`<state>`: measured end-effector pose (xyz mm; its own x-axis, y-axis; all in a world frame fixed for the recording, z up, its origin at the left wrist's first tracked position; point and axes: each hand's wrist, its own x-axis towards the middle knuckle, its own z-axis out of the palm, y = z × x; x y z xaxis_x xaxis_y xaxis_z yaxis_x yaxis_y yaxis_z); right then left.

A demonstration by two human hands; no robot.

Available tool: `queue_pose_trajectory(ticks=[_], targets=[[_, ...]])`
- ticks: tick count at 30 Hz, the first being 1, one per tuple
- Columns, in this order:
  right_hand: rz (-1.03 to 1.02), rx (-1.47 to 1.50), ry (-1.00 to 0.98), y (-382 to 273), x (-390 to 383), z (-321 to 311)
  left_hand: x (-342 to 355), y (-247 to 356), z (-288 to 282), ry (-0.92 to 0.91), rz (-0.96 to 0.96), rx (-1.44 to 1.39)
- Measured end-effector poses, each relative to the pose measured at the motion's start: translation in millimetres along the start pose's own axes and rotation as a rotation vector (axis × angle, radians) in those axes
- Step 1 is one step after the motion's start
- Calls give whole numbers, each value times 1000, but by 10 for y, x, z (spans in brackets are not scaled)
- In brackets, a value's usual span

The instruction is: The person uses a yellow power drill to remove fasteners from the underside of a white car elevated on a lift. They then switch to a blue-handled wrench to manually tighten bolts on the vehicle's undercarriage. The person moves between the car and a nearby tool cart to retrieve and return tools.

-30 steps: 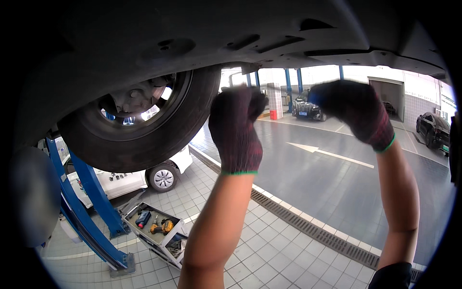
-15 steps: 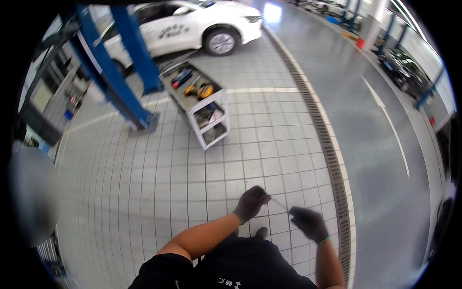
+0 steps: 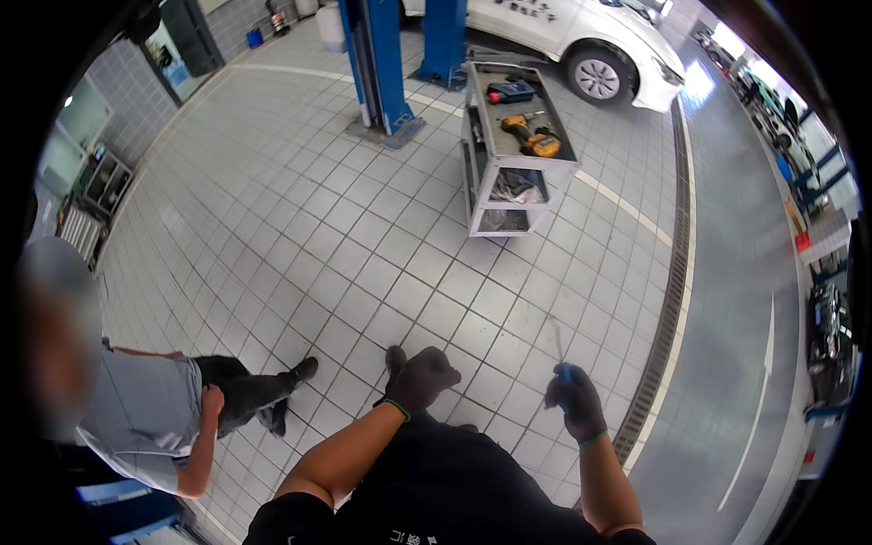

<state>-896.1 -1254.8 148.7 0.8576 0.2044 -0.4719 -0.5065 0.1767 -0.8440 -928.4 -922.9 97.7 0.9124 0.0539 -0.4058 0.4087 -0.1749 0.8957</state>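
Observation:
My right hand [image 3: 577, 407], in a dark glove, is closed around the blue handle of a screwdriver [image 3: 565, 372]. Its thin shaft points up and away from me, blurred and pale against the floor tiles. To the left, in front of my body, my left hand [image 3: 423, 378] wears the same kind of glove with its fingers curled in. Whatever it may hold is hidden. The two hands are apart, both over the tiled floor [image 3: 454, 313].
Ahead stands a grey tool cart [image 3: 527, 162] carrying a yellow-black drill [image 3: 536, 136] and a blue tool [image 3: 510, 93]. Behind it are a blue lift post [image 3: 374, 64] and a white car [image 3: 554, 27]. A person [image 3: 145, 400] stands close on my left. A drain grate [image 3: 668, 318] runs along the right.
My view has swung left, bringing the co-worker's body into sight. My hands have moved apart; the left has come off the screwdriver's shaft, which now points upward.

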Motion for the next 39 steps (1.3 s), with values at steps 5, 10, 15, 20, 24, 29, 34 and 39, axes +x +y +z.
queue_pose_trajectory(ticks=[5,10,15,20,24,29,34,39], targets=[[127,-146,-203,-64,893,954,277,168,-558,-56,242,20],[272,-538,-341,-214,1565,2457,874,731,-1442,-13,471,314],[302,-635,-357,-573,2284,3230,1475,1106,-2195,-37,545,571],[308,-744,-362,-673,3064,3305,2195,1117,-2412,-16,506,720],[334,-545,-325,-933,3655,3402,2773,1293,-2547,49,448,623],[268,-481,-260,-1197,4758,3214,3535,1337,-2989,133,285,577],[242,-409,-106,-1503,6103,2726,4082,1485,-3432,158,-109,481],[292,-352,84,-1990,7014,2554,4595,1533,-3719,116,-263,374]])
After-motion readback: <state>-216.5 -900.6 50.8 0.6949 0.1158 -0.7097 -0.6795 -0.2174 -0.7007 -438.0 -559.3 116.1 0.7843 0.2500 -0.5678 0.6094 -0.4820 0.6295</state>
